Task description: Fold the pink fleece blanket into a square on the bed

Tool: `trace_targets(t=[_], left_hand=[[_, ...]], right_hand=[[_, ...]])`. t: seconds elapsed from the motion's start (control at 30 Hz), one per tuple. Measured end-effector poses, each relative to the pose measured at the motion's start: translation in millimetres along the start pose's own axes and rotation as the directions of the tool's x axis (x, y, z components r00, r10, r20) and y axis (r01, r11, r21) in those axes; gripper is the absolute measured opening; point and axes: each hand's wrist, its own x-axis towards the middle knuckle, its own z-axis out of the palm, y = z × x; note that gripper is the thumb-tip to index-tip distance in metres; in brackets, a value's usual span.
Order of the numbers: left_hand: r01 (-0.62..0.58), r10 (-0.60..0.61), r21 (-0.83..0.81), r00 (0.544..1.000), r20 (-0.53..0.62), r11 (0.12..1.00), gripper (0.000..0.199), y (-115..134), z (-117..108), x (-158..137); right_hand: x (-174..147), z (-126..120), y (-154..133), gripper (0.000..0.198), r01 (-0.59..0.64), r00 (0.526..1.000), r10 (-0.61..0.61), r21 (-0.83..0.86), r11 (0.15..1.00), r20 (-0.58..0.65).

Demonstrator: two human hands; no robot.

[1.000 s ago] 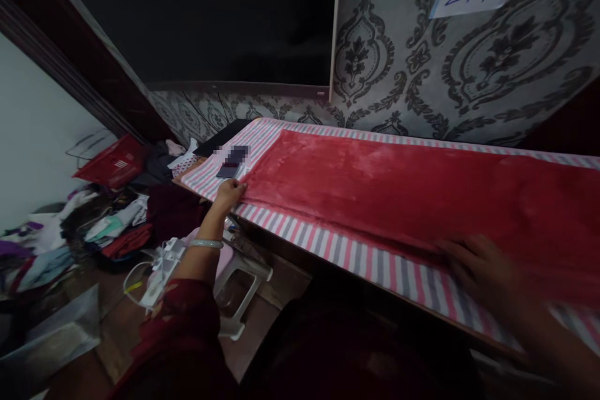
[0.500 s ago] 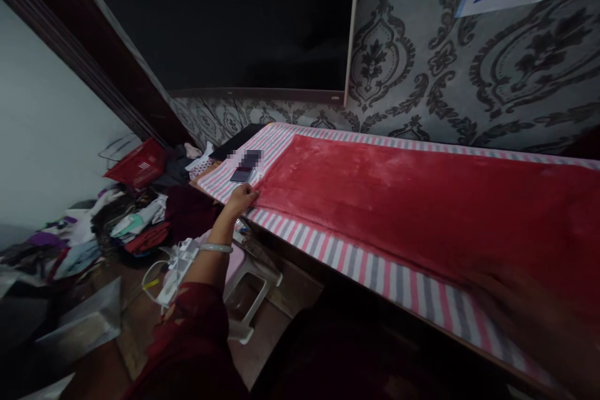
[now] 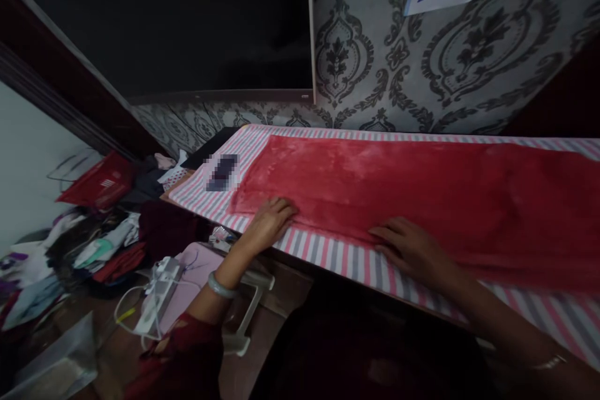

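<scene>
A long strip of plush red cloth (image 3: 375, 181) lies flat along a pink, grey and white striped cover (image 3: 328, 251) on the table. My left hand (image 3: 274, 220) rests on the red cloth's near edge, towards its left end, with slightly bent fingers laid over it. Farther right along the same edge, my right hand (image 3: 407, 244) touches the cloth, its fingers stretched out and its thumb apart from them. A phone-like dark object (image 3: 222, 172), blurred by pixels, lies on the striped cover left of the red cloth.
A large dark screen (image 3: 187, 19) hangs above the table. A pink stool (image 3: 187, 275) bearing a white power strip (image 3: 159, 294) stands below its left front edge. Piled clothes (image 3: 107, 244) and a red bag (image 3: 100, 181) lie on the left.
My left hand has left the red cloth's left corner and slid right along the near edge. My right hand has come left and lies nearer to it. The view has turned rightward.
</scene>
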Motion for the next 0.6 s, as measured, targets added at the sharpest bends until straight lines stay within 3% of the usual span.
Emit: trace_targets(t=[0.2,0.33,0.5,0.6], left_hand=[[0.006,-0.005,0.05,1.0,-0.013,0.999,0.026,-11.2,8.5,-1.9],[0.015,-0.014,0.043,1.0,-0.014,0.999,0.024,-10.3,10.7,-9.3],[0.059,-0.07,-0.234,0.997,-0.043,0.97,0.025,-5.3,-1.2,-9.3],[0.083,-0.108,-0.279,0.991,-0.078,0.957,0.036,-2.9,-9.1,10.5]], right_hand=[[0.9,6.2,-1.5,0.029,0.023,0.995,-0.027,-0.043,0.999,-0.093],[-2.9,6.9,-5.9,0.031,0.042,0.996,-0.046,-0.058,0.997,-0.072],[6.5,-9.9,-7.0,0.031,-0.079,0.99,0.074,0.032,0.996,0.122],[35.9,-22.8,-7.6,0.035,-0.097,0.99,0.096,0.007,0.995,0.106]])
